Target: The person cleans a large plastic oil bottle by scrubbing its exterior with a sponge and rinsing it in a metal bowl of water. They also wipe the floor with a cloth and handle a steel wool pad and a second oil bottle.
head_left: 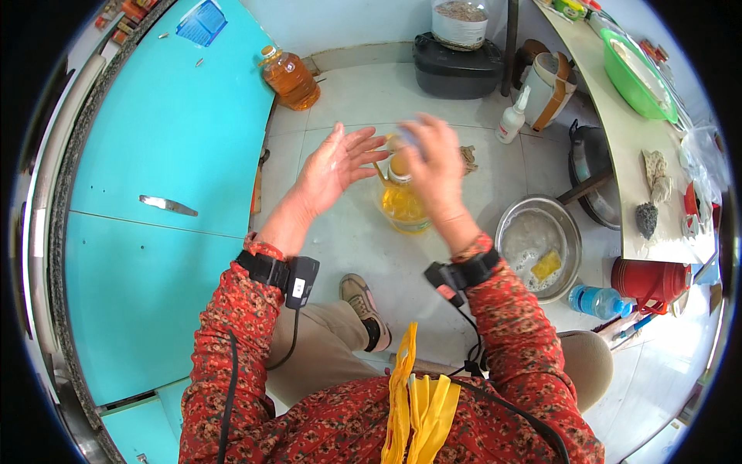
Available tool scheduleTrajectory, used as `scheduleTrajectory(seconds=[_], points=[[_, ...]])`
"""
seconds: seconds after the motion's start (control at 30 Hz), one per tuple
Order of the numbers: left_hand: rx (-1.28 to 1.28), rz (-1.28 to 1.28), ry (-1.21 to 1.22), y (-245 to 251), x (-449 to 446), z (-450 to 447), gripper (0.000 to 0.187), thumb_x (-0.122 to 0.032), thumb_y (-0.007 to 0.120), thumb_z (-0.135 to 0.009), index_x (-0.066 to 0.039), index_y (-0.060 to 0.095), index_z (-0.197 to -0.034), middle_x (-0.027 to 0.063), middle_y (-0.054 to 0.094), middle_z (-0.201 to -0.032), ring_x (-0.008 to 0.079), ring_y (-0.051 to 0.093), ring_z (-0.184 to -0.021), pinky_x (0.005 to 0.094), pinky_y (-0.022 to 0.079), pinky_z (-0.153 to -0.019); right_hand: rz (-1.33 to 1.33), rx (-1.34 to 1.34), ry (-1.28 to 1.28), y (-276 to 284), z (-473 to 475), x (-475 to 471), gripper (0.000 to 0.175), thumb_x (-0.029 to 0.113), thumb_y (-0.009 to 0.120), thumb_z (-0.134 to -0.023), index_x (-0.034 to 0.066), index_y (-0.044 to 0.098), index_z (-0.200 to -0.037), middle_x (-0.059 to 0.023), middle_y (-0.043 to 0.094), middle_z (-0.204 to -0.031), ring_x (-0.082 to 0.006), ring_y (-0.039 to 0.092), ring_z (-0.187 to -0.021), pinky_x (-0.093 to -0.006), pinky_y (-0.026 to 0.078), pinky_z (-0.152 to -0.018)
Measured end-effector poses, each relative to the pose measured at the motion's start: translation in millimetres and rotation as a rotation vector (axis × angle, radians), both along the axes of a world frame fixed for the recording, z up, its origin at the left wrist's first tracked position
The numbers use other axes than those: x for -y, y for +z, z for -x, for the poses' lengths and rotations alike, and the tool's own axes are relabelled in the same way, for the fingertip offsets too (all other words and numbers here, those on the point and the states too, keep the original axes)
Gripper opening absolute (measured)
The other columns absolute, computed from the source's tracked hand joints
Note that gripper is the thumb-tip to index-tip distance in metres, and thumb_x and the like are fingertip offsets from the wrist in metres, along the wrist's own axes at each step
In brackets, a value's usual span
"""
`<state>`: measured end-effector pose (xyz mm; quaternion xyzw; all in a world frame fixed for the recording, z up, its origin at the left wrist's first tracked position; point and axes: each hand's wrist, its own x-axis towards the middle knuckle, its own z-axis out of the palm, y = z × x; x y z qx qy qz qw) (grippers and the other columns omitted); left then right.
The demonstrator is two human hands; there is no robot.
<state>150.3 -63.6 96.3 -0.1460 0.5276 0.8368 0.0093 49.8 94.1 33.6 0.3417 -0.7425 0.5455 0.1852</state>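
Note:
My left hand (342, 165) is held out with its palm turned up and its fingers apart, and nothing rests in it. Its fingertips are beside a bottle of yellow cooking oil (403, 206) that stands on the tiled floor. My right hand (433, 159) is bent over the bottle's right side and blurred by motion. A pale bluish blur (410, 136) shows by its fingers; what it is, and whether the hand grips it, is unclear. The bottle's orange-yellow cap (399, 165) is between the hands. A crumpled brown cloth (468, 159) lies behind my right hand.
On the right, a metal basin (504, 232) holds soapy water and a yellow sponge (546, 265). A blue-labelled plastic bottle (597, 301) lies near a red thermos (649, 284). A white spray bottle (511, 123) stands farther back. Turquoise cabinet doors (162, 162) and an amber oil jug (293, 81) are leftward.

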Motion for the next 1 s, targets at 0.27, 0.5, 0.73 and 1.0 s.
scheduleTrajectory(seconds=[0.27, 0.5, 0.73, 1.0], points=[[-0.099, 0.084, -0.162, 11.6, -30.6, -5.2, 0.072, -0.06, 0.022, -0.097, -0.005, 0.036, -0.142, 0.0113, 0.043, -0.142, 0.0222, 0.037, -0.133, 0.0388, 0.027, -0.109, -0.141, 0.69, -0.052, 10.9, 41.2, 22.3, 0.03, 0.037, 0.049, -0.09, 0.0095, 0.06, -0.098, -0.0159, 0.064, -0.096, -0.0366, 0.061, -0.089, -0.0467, 0.048, -0.077], [0.223, 0.632, 0.071, -22.0, 32.5, -11.8, 0.058, -0.041, 0.041, -0.097, -0.006, 0.037, -0.142, 0.0116, 0.046, -0.141, 0.0224, 0.045, -0.128, 0.0402, 0.035, -0.102, -0.245, -0.083, 0.321, -38.2, 77.9, 27.1, 0.021, 0.019, 0.059, -0.082, 0.0076, 0.065, -0.099, -0.0097, 0.066, -0.105, -0.0304, 0.056, -0.11, -0.0388, 0.047, -0.088], [-0.057, 1.235, -0.202, -88.3, 0.4, -1.2, 0.061, -0.023, 0.052, -0.088, -0.002, 0.032, -0.142, 0.0156, 0.031, -0.148, 0.0287, 0.04, -0.132, 0.0377, 0.035, -0.107, -0.161, -0.215, 0.34, -91.7, 63.2, 18.5, 0.021, 0.011, 0.06, -0.08, 0.0053, 0.061, -0.101, -0.0147, 0.061, -0.116, -0.0352, 0.054, -0.111, -0.0397, 0.047, -0.091], [0.076, 1.382, -0.214, -88.0, -16.6, 5.4, 0.069, -0.031, 0.058, -0.086, -0.004, 0.029, -0.142, 0.0167, 0.03, -0.149, 0.0312, 0.035, -0.135, 0.0382, 0.034, -0.108, -0.151, 0.078, 0.077, -81.5, 1.4, -22.0, 0.016, 0.017, 0.058, -0.089, 0.0044, 0.06, -0.1, -0.0203, 0.044, -0.137, -0.0388, 0.056, -0.108, -0.0423, 0.05, -0.085]])
